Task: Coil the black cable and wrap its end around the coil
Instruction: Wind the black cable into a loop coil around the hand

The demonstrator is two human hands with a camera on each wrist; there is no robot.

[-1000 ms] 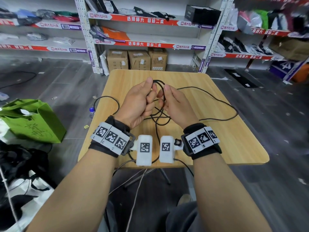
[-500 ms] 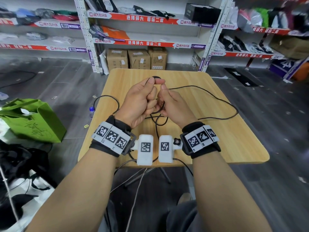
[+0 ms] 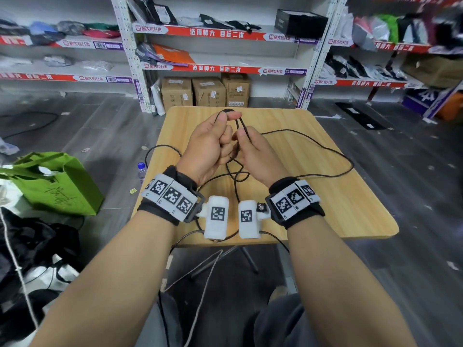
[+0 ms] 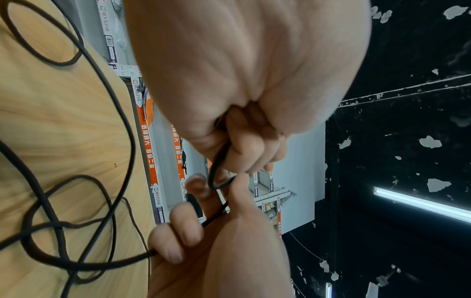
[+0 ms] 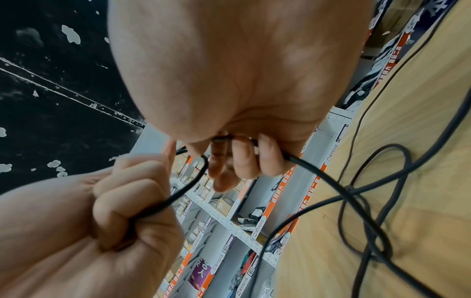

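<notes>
A thin black cable lies in loose curves on the wooden table, and part of it is lifted between my hands. My left hand pinches a small loop of it between thumb and forefinger, its other fingers curled round the strands. Just to the right, my right hand grips the strand below that loop. In the left wrist view the left hand's fingers close on the cable. In the right wrist view the right hand's fingers curl round the cable.
Cable loops trail off the table's left edge and cross under my wrists. A green bag and a small bottle sit on the floor at left. Cardboard boxes and shelving stand behind the table.
The wide loop between my hands has been drawn small. My left thumb has closed over its top, and both hands have moved slightly farther over the table.
</notes>
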